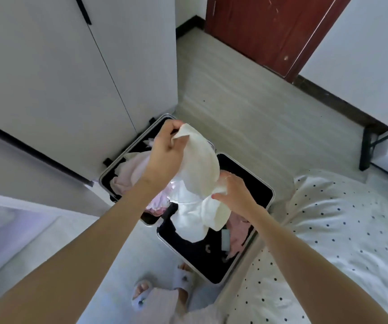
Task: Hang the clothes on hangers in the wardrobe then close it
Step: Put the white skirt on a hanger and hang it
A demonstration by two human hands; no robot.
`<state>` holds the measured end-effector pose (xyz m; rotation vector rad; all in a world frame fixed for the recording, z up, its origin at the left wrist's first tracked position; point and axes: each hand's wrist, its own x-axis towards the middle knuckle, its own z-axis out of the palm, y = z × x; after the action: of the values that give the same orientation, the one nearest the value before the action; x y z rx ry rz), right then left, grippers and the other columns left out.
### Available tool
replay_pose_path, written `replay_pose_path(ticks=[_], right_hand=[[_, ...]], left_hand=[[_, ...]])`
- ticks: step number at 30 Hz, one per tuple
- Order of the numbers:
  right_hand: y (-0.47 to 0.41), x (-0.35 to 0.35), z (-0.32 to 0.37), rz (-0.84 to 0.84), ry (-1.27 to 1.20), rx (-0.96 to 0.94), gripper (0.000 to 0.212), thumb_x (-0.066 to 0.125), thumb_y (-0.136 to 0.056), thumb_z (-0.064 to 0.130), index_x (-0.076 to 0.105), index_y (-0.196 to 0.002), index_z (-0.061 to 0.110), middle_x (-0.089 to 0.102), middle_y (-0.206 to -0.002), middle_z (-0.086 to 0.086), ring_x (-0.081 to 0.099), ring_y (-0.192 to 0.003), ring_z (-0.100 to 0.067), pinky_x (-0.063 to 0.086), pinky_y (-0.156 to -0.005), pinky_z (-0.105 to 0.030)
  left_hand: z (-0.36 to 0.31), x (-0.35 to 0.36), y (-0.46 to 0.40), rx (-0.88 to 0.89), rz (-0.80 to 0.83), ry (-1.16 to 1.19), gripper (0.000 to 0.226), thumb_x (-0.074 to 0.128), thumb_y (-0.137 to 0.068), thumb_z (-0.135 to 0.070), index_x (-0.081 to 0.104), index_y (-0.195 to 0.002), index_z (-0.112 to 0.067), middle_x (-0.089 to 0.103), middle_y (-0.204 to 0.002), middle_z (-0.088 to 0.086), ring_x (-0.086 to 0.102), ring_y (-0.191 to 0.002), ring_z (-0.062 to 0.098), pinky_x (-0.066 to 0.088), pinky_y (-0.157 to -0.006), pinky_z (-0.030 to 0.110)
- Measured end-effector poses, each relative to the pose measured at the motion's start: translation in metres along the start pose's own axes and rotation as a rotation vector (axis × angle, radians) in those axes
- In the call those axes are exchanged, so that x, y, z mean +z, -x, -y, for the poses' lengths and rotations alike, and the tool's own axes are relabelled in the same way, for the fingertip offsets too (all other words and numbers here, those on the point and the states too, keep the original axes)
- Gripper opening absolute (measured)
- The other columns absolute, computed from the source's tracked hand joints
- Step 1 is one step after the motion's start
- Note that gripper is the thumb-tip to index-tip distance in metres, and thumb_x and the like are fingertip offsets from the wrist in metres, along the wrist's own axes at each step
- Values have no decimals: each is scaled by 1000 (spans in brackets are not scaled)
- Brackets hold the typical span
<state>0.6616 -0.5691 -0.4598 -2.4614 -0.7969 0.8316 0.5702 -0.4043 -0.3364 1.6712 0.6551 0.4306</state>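
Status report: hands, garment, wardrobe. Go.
Left hand pinches cream garment high; right hand grips its lower edge. Above open suitcase. Wardrobe doors shut. No hanger visible.

We see a pale floor [235,94] with an open suitcase [267,190] lying flat on it, beside our slippered feet [183,279]. A bed [351,230] with polka-dot bedding stands at right.
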Motion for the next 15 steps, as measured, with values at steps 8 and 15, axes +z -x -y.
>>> replay_pose_path(ticks=[8,15], right_hand=[[36,-41,73,48,-8,-46,13,51,-89,13,62,-93,19,57,-85,2,51,-83,-20,39,-72,-29],[100,-52,156,175,23,-91,13,65,-81,7,63,-70,15,52,-53,10,52,-54,-6,40,-47,-15]], left_hand=[[-56,-71,54,72,-184,-151,11,41,-95,-6,46,-99,-15,48,-71,-8,42,-61,5,36,-53,13],[-53,-153,141,42,-188,-502,18,41,-95,-11,52,-110,-12,60,-87,0,51,-80,23,32,-65,24]])
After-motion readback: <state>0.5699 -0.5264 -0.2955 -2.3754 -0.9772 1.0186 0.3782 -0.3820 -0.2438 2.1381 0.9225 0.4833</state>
